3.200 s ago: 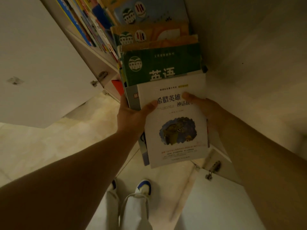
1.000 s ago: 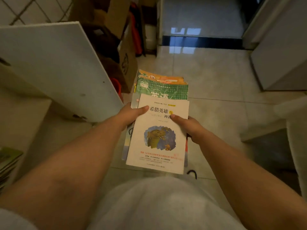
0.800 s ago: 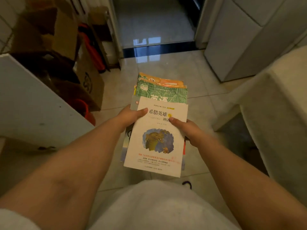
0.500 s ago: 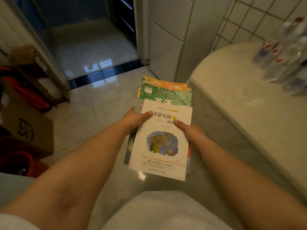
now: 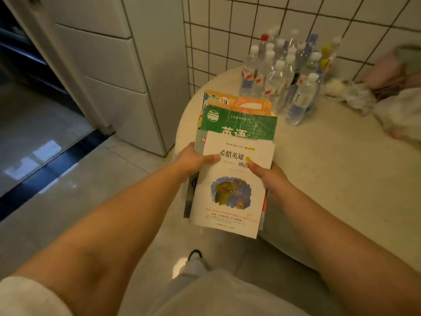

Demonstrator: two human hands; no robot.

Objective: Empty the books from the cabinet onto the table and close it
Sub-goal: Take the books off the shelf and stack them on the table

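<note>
I hold a stack of books (image 5: 232, 185) in both hands, above the left rim of the round pale table (image 5: 330, 179). The top book is white with a blue and brown dragon picture; a green book (image 5: 246, 124) and an orange one (image 5: 246, 103) stick out beyond it. My left hand (image 5: 193, 159) grips the stack's left edge with the thumb on the white cover. My right hand (image 5: 268, 176) grips the right edge, thumb on top. The cabinet is out of view.
Several clear plastic water bottles (image 5: 284, 74) stand at the table's far side against a white tiled wall (image 5: 262, 28). Crumpled cloth and soft things (image 5: 387, 96) lie at the far right. A white drawer unit (image 5: 118, 71) stands left of the table. My shoe (image 5: 196, 255) is on the floor below.
My view has swung right from the open cabinet and floor to the table. The stack has travelled with both hands and now hangs over the table's left rim; the grip is unchanged.
</note>
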